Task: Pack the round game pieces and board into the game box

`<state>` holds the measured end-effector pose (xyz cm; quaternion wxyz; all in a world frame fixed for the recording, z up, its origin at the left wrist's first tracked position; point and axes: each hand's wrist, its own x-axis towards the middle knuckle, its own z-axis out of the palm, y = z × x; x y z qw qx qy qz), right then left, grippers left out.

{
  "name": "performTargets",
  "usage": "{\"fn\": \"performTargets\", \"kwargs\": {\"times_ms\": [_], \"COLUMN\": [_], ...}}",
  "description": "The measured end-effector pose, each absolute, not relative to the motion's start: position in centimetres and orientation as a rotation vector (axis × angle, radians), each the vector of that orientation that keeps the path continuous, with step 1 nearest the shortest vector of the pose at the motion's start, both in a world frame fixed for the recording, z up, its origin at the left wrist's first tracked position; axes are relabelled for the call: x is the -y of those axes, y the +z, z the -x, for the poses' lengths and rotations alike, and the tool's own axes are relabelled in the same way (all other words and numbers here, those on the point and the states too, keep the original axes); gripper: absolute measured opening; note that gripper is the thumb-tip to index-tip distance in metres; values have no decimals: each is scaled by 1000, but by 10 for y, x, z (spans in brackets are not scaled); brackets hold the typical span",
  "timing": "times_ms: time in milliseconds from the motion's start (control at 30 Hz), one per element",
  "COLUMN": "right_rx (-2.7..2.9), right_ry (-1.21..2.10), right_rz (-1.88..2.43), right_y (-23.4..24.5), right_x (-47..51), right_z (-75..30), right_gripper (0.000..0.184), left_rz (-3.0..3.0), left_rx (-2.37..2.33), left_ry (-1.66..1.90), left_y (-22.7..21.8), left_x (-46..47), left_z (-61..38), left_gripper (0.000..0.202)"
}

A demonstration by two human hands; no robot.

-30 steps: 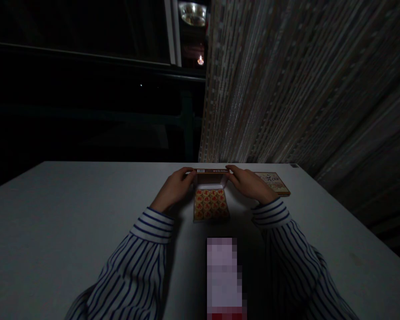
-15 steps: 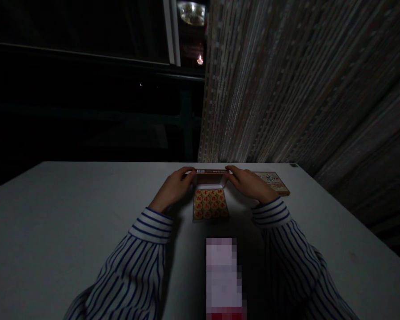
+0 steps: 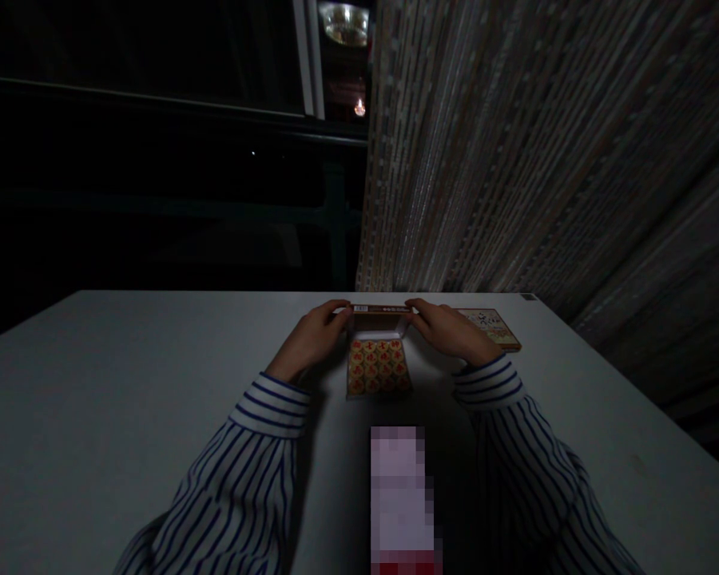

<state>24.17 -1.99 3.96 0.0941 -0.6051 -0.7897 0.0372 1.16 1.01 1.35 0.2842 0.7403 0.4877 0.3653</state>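
A small brown box point(image 3: 381, 313) stands on the white table point(image 3: 125, 383), its near part open and filled with rows of round wooden pieces point(image 3: 378, 366) marked in red. My left hand point(image 3: 310, 339) grips the box's far left corner with curled fingers. My right hand point(image 3: 449, 329) grips its far right corner the same way. Both sleeves are white with blue stripes.
A flat printed card or lid point(image 3: 492, 329) lies on the table just right of my right hand. A pixelated pale rectangle point(image 3: 401, 495) sits near the front edge. A ribbed curtain point(image 3: 515, 160) hangs behind the table on the right; the left background is dark.
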Motion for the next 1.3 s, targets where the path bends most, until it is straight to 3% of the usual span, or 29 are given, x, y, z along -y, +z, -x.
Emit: {"fn": "performTargets", "kwargs": {"times_ms": [1300], "right_rx": [2439], "right_ry": [109], "right_rz": [1853], "right_y": [48], "right_x": [28], "right_z": [-242], "right_gripper": [42], "left_rz": [-2009], "left_rx": [-1308], "left_ry": [820], "left_y": [23], "left_x": [-7], "left_z": [-8], "left_gripper": [46]}}
